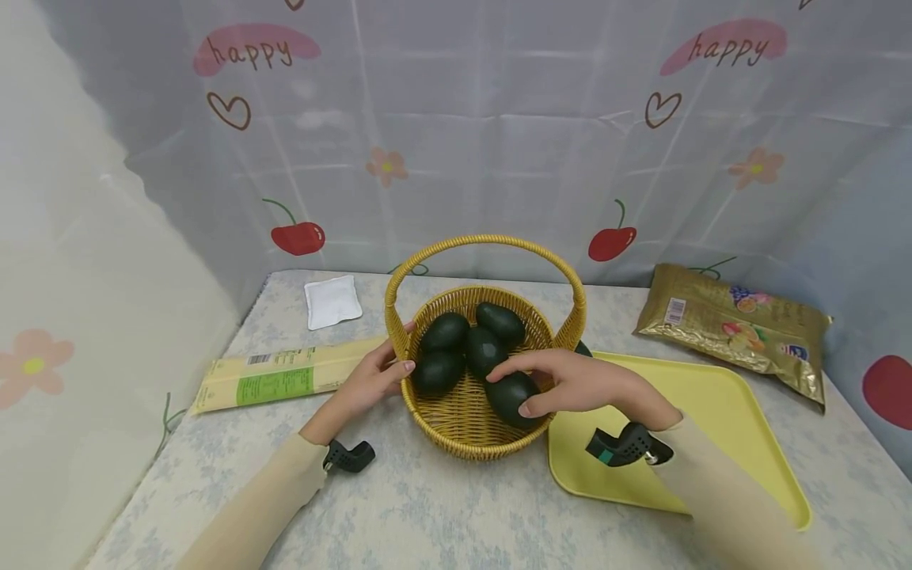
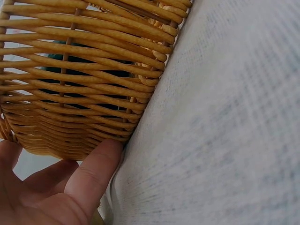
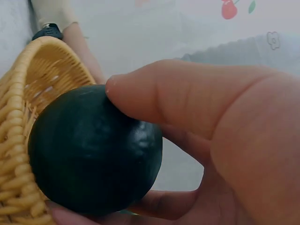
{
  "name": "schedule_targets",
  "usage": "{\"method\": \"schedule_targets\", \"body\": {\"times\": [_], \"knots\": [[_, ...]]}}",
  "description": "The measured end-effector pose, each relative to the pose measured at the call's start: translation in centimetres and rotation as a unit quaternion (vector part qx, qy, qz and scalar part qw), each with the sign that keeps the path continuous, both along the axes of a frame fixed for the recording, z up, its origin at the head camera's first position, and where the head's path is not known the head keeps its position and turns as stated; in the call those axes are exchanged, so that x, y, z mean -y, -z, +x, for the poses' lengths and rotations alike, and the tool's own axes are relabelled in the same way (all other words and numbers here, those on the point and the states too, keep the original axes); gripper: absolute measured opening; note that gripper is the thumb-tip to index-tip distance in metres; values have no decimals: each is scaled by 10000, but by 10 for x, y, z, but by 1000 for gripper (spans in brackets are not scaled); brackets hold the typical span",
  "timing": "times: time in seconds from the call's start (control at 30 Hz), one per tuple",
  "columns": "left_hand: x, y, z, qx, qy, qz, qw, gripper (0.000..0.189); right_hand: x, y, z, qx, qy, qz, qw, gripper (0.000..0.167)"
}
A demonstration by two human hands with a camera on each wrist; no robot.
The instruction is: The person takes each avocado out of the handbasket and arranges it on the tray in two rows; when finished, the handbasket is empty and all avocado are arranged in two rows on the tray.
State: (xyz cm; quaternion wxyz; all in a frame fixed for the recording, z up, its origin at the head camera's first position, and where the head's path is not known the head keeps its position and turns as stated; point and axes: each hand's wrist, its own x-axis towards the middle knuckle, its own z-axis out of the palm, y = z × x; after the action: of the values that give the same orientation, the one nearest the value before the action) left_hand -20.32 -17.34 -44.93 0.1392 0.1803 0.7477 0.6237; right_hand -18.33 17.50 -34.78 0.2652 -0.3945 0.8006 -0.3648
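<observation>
At the right front of the woven basket (image 1: 463, 416), within its rim as the head view shows it: one avocado (image 1: 507, 402) in the right hand (image 1: 580, 381). Surface dark green, near black in shade, smooth and glossy, with small bright highlights. Outline egg-shaped from above; almost round in the right wrist view, where faint dimples show near the thumb. Right-hand fingers: curved about the avocado, pinching it against the thumb, which lies on the near side in the head view. Contact between this fruit and the basket floor: cannot tell.

Four other avocados (image 1: 438, 374) lie in the basket, equally dark, grouped toward the left and back; bare weave shows at the front.

Left hand (image 1: 372, 378): at the basket's left outer side, fingers slightly spread, a fingertip touching the canes low down, close to the tablecloth (image 2: 225, 122). Basket upright, honey-coloured, with a tall arched handle (image 1: 487, 239).

Right of the basket: yellow tray (image 1: 684, 396). A dark green rounded piece (image 1: 583, 348) shows past the basket's right side, mostly hidden; kind undetermined. Beyond the tray, a gold pouch (image 1: 705, 317) printed with fruit. To the left, a long pale-yellow packet (image 1: 224, 386) with a green panel; behind it, a white square sachet (image 1: 332, 302). Backdrop: curtain (image 1: 484, 158) printed with cherries, hearts and flowers
</observation>
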Motion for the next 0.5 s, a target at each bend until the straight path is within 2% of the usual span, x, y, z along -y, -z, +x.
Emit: {"method": "schedule_targets", "body": {"times": [0.1, 0.3, 0.5], "knots": [[0, 0, 0, 14, -5, 9, 10000, 67, -9, -7, 2, 8, 58, -90, 9999, 48], [0, 0, 0, 4, 11, 24, 10000, 66, -29, -19, 7, 408, 135, -159, 9990, 49], [0, 0, 1, 14, -45, -34, 10000, 67, -50, -26, 13, 401, 87, -209, 9989, 47]]}}
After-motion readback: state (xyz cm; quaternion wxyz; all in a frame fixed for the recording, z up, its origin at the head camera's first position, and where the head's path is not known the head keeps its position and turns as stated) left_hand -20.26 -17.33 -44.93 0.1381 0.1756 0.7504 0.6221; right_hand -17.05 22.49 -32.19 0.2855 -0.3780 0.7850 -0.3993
